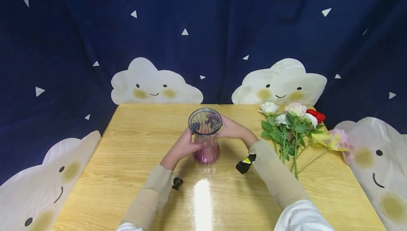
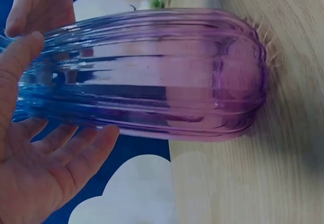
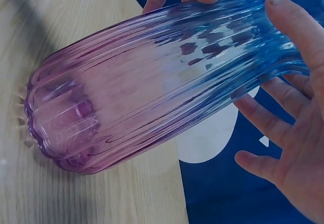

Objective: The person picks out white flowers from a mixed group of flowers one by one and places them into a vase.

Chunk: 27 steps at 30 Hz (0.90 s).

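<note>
Between the two hands stands one glass vase [image 1: 205, 136], upright on the wooden table [image 1: 127, 146], blue at the rim and fading to purple at its base. The left hand [image 1: 183, 146] cups the near left side of the neck, thumb laid against the ribbed glass, fingers spread loosely round it. The right hand [image 1: 233, 128] comes in from the other side, thumb on the glass just under the rim, fingers wrapping behind; one fingertip shows through the mouth of the vase. So both hands are grasping the same vase, one on each flank, and its base sits flat on the wood.

From the left wrist view the vase [image 2: 152, 72] fills the frame, ribs running its whole length, the left hand [image 2: 35, 158] open-palmed beneath the blue end. From the right wrist view it is the same story: the vase [image 3: 152, 92] with the right hand [image 3: 288, 112] curled round the blue neck, and the other hand's thumb at the top edge.

Off beyond the right hand, well apart from the vase, lies one bunch of flowers [image 1: 294, 125] on the table: four pale blooms, one red, green leaves and stems pointing back toward the person. Beside that bunch, further right, lies a yellow and pink flower [image 1: 330, 140]. Behind the table hangs a dark blue backdrop [image 1: 203, 29] with smiling white clouds.
</note>
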{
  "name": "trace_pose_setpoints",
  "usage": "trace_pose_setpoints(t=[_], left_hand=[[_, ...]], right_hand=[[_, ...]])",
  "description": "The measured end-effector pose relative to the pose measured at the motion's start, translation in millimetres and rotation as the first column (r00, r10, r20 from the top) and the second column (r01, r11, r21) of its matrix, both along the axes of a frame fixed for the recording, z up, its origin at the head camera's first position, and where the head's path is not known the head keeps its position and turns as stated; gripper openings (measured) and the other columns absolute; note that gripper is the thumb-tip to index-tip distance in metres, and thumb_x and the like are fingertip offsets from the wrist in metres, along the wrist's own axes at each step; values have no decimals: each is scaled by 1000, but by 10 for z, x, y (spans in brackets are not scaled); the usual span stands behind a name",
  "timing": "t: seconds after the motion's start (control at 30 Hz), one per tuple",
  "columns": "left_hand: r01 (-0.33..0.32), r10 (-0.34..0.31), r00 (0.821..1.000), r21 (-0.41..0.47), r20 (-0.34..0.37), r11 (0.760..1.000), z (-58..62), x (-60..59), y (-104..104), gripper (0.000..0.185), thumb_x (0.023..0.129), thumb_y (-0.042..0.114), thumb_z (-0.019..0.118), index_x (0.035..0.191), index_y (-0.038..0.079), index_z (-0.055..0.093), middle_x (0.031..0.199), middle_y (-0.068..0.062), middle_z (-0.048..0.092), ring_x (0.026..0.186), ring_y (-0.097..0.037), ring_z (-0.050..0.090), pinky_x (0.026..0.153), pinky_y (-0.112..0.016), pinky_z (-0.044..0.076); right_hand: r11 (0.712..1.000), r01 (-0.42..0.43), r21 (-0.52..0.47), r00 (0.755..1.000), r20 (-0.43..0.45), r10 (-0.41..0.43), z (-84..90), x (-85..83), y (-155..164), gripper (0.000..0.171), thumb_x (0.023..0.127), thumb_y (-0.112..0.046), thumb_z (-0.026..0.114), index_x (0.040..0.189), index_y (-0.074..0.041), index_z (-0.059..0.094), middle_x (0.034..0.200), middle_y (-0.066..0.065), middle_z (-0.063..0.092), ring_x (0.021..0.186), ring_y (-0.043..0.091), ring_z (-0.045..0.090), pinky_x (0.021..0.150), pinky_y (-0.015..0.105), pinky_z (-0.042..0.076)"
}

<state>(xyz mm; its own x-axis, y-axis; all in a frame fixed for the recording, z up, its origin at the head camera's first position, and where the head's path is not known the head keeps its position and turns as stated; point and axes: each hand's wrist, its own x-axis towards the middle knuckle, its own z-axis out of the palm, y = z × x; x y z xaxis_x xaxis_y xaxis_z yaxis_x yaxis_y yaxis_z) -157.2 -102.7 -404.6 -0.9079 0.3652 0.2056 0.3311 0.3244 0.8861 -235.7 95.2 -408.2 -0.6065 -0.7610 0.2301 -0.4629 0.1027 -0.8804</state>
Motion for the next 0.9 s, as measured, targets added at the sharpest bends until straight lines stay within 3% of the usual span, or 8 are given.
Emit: trace_pose_setpoints(t=[0.07,0.23,0.27,0.43,0.53,0.67,0.73,0.9], left_hand=[[22,-22,1000,-7,9,1000,51,12,19,69,71,3,73,129,-2,37,127,-18,45,122,-31,36,103,-46,25],[43,-43,999,-71,0,997,-101,-97,0,66,72,14,74,129,9,40,126,-4,48,121,-19,38,103,-40,27],[43,-44,999,-75,-8,996,-140,-119,-7,65,72,15,74,128,11,42,125,-2,49,121,-17,38,103,-40,28],[49,-49,999,-85,6,995,-110,-106,-21,64,73,13,73,129,9,41,126,-8,49,123,-23,37,103,-44,26],[31,-30,999,-105,14,994,-108,-95,-37,66,74,15,73,131,8,39,127,-10,47,123,-24,36,102,-45,26],[17,-15,1000,-127,14,992,-104,-88,-50,68,74,16,73,132,9,37,127,-9,48,123,-24,36,102,-44,27],[17,-15,1000,-130,13,991,-105,-89,-47,69,74,16,73,132,9,37,127,-9,47,123,-24,36,102,-44,27],[29,-28,1000,-127,6,992,-113,-93,-25,65,75,15,72,130,9,39,126,-8,48,122,-23,37,102,-43,28]], right_hand=[[1000,17,15,1000,14,-17,73,64,23,81,63,-1,77,132,1,35,125,19,47,115,26,44,100,39,32],[997,51,60,997,49,-54,92,123,82,79,64,2,75,132,1,34,126,17,46,118,26,41,101,40,30],[996,53,73,997,43,-56,55,113,110,78,65,1,75,132,0,35,126,16,47,117,26,42,101,40,30],[984,74,163,994,67,-86,-45,83,419,66,74,-3,70,130,4,36,121,19,49,110,32,46,96,43,37],[969,134,209,986,75,-152,-175,66,712,58,78,-3,66,127,9,38,116,23,51,106,37,48,90,45,41],[921,248,302,954,88,-286,-403,119,1112,49,82,-5,61,124,10,41,111,27,52,98,38,52,83,44,46],[882,311,354,929,85,-361,-502,177,1297,46,84,-6,59,123,10,42,107,27,53,94,35,54,78,41,48],[758,495,424,833,19,-554,-672,312,1698,39,86,-9,56,119,10,46,95,19,57,81,26,56,59,32,46]])
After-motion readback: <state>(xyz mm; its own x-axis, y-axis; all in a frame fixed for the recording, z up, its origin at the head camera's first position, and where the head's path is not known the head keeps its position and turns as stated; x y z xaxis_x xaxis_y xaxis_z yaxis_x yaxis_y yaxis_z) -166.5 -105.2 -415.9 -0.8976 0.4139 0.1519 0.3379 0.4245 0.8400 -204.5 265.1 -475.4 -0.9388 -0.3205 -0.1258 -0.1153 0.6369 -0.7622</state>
